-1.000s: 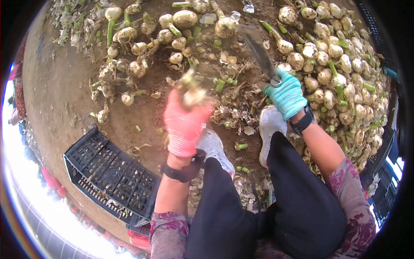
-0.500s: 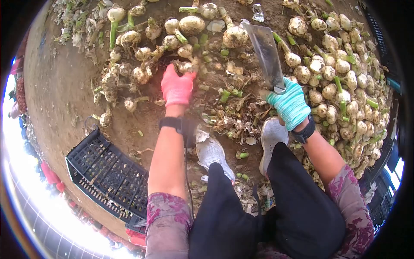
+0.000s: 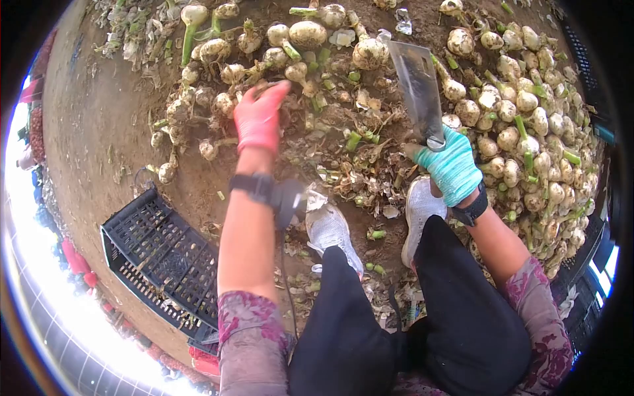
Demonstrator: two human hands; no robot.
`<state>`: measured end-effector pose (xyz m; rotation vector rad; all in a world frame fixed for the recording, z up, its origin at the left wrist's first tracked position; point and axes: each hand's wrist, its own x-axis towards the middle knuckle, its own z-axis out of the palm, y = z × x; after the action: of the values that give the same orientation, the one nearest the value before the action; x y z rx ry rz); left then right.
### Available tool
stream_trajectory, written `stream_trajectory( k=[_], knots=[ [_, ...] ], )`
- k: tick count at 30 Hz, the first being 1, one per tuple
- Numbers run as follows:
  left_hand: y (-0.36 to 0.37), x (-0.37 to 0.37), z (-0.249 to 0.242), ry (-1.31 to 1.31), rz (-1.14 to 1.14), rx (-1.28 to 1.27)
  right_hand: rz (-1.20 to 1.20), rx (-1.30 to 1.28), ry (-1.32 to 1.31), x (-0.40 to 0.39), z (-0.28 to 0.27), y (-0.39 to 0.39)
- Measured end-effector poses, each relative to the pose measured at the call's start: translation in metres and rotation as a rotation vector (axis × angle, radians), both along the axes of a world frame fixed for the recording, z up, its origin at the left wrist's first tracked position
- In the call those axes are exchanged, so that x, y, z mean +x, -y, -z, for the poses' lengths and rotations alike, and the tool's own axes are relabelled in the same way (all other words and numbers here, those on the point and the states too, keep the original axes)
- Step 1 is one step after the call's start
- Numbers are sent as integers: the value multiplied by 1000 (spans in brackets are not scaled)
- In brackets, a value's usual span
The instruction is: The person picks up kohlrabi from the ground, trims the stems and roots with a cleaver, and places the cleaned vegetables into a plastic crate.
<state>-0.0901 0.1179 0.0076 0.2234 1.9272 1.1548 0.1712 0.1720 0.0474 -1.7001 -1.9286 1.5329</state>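
Bare soil (image 3: 99,125) under onions (image 3: 522,99), black crate (image 3: 158,257)

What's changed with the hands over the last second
The left hand let go of the onion it held near the body and reached out to the untrimmed onions; its fingers are now open. The right hand kept gripping the knife, blade raised. The crate stayed put.

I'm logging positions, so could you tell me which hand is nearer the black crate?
Left. The left hand reaches above the black crate; the right hand grips the knife far across.
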Motion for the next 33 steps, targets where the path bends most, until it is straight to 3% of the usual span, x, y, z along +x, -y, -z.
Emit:
stream_trajectory(
  k=[3,4,7,8,9,11,12,13,15,16,17,19,20,21,23,24,26,28,29,30,31,33],
  knots=[
    [-42,15,0,-463,426,-505,46,-115,45,-2,-7,-5],
    [-47,19,12,-583,416,-538,108,-149,-59,0,-2,-4],
    [-40,18,36,-705,393,-426,43,-107,89,-1,-5,-11],
    [-32,14,43,-597,413,-311,20,-95,97,0,-5,-12],
    [-19,15,45,-734,461,-253,-19,-47,45,-2,-12,-12],
    [19,18,20,-661,295,-55,-68,28,-11,8,-1,-11],
    [40,15,-4,-615,221,-54,127,-131,-122,4,-10,-8],
    [61,7,-37,-566,150,-50,154,-155,-104,10,-5,-8],
    [104,-14,-102,-706,-10,-133,220,-193,-139,17,-2,-5],
    [144,-43,-114,-980,-34,-186,240,-198,-158,19,-1,-3],
    [177,-67,-139,-1019,-110,-235,241,-201,-167,20,-2,-1],
    [230,-91,-185,-1203,-208,-611,202,-145,-141,19,-2,2],
    [265,-113,-197,-1309,-167,-924,238,-188,-160,17,-1,5],
    [283,-113,-201,-1317,-176,-929,232,-191,-170,15,-2,7],
    [307,-114,-199,-1580,-1,-1374,161,-188,-101,13,-4,9],
    [311,-119,-190,-1625,29,-1290,149,-144,-124,13,-1,11],
    [268,-100,-169,-1470,72,-909,144,-151,-114,9,-5,11],
    [248,-117,-110,-1035,-4,-568,137,-162,-101,7,-5,11],
    [225,-117,-82,-634,-146,-478,153,-173,-122,6,-4,12],
    [182,-98,-73,-299,-239,-443,171,-181,-142,6,-3,11],
    [180,-115,-24,-233,-241,-460,172,-177,-133,5,-3,9],
    [142,-114,20,31,-344,-551,148,-178,-64,3,-5,8]
  ],
)
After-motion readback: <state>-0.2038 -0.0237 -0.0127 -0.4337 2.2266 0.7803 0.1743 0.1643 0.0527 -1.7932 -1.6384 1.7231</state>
